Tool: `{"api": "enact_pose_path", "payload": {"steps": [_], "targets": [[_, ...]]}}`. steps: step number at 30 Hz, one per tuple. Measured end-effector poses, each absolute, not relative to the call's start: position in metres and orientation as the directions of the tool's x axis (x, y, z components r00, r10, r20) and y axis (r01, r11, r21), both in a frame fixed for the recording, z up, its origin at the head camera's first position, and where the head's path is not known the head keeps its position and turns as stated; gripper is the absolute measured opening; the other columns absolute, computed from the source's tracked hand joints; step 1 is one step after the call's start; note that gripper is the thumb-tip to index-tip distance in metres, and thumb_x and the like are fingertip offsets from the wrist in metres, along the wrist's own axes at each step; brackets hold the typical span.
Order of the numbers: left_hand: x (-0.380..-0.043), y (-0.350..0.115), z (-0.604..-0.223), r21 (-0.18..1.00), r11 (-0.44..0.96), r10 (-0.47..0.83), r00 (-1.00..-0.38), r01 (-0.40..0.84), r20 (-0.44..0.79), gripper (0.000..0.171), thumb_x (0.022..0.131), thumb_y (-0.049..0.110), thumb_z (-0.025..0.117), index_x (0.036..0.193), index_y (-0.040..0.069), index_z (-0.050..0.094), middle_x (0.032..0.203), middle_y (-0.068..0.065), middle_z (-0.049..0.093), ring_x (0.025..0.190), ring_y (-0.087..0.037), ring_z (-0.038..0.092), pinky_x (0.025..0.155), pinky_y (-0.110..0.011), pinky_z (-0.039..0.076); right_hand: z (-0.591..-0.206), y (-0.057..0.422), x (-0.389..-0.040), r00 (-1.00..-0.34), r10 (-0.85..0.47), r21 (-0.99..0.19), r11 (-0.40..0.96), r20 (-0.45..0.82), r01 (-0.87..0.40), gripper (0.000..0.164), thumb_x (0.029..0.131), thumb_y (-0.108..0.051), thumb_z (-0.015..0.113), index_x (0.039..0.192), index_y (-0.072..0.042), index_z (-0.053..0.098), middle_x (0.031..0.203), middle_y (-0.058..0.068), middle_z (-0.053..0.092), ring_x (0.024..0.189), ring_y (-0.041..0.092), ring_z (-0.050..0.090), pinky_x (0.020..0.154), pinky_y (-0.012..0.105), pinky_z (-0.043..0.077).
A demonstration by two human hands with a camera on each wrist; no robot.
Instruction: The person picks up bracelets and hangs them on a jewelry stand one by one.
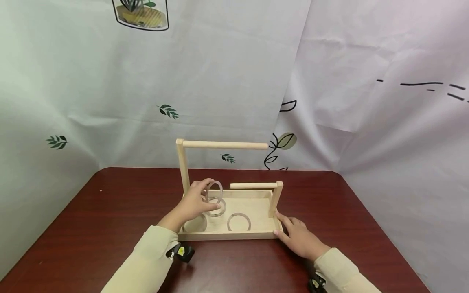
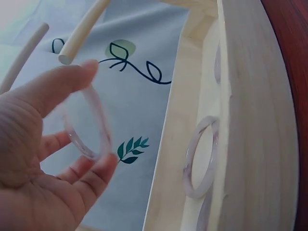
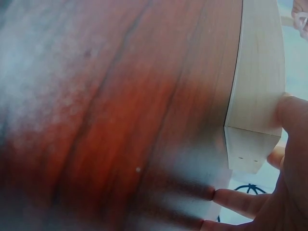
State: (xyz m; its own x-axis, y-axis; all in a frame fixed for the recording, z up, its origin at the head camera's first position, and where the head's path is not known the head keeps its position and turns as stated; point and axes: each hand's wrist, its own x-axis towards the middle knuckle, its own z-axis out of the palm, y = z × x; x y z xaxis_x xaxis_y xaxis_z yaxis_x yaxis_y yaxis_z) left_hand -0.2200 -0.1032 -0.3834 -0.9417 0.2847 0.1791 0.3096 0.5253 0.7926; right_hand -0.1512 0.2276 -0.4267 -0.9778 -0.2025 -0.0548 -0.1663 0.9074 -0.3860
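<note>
My left hand (image 1: pixel 193 200) pinches a pale, translucent bangle (image 2: pixel 99 118) upright between thumb and fingertips, above the left part of a light wooden tray stand (image 1: pixel 231 236). Just under it, another bangle (image 1: pixel 224 208) lies in the tray. A third bangle (image 1: pixel 239 214) leans near the front wall, and one more (image 1: pixel 205 223) is partly covered by my left wrist. At the tray's right front corner is my right hand (image 1: pixel 298 237), the thumb against the front wall and the fingers along the end wall.
A tall post with a long horizontal bar (image 1: pixel 225 145) rises at the tray's left end. A shorter post with a lower bar (image 1: pixel 253 185) stands at the right end. The dark red table (image 1: pixel 128 191) ends at a printed white cloth (image 1: pixel 227 81).
</note>
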Motion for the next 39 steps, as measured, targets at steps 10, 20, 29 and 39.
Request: {"api": "enact_pose_path", "payload": {"steps": [10,20,29,39], "targets": [[-0.22,-0.101,-0.388,0.927,0.291,0.25,-0.954,0.236,0.164,0.07,0.077,0.011,0.081,0.138,0.006,0.047,0.119,-0.021,0.045,0.107,-0.031,0.051,0.086,-0.037,0.049,-0.428,0.228,-0.152,-0.976,-0.211,-0.385,0.906,-0.048,-0.176,0.063,0.095,-0.049,0.054,0.148,-0.016,0.041,0.131,0.024,0.049,0.125,0.044,0.044,0.095,0.059,0.04],[-0.221,-0.089,-0.39,0.967,0.199,0.211,-0.971,0.159,0.116,0.072,0.077,0.009,0.079,0.14,0.006,0.045,0.122,-0.018,0.047,0.109,-0.031,0.052,0.085,-0.032,0.047,-0.428,0.228,-0.151,-0.977,-0.209,-0.382,0.907,-0.043,-0.177,0.064,0.095,-0.048,0.055,0.148,-0.015,0.041,0.131,0.024,0.049,0.125,0.044,0.043,0.095,0.059,0.039],[-0.223,-0.079,-0.392,0.99,0.098,0.208,-0.975,0.105,0.083,0.07,0.079,0.005,0.076,0.142,0.007,0.044,0.123,-0.021,0.046,0.109,-0.031,0.053,0.082,-0.028,0.047,-0.425,0.226,-0.149,-0.976,-0.214,-0.387,0.904,-0.047,-0.18,0.064,0.094,-0.048,0.056,0.147,-0.015,0.042,0.13,0.024,0.05,0.123,0.043,0.045,0.095,0.059,0.039],[-0.226,-0.062,-0.397,0.998,0.004,0.215,-0.975,0.062,0.06,0.069,0.082,0.006,0.073,0.144,0.006,0.042,0.123,-0.02,0.048,0.109,-0.028,0.055,0.084,-0.028,0.046,-0.426,0.226,-0.15,-0.976,-0.214,-0.386,0.904,-0.039,-0.183,0.063,0.094,-0.047,0.057,0.146,-0.015,0.042,0.128,0.023,0.05,0.122,0.043,0.045,0.094,0.058,0.04]]}}
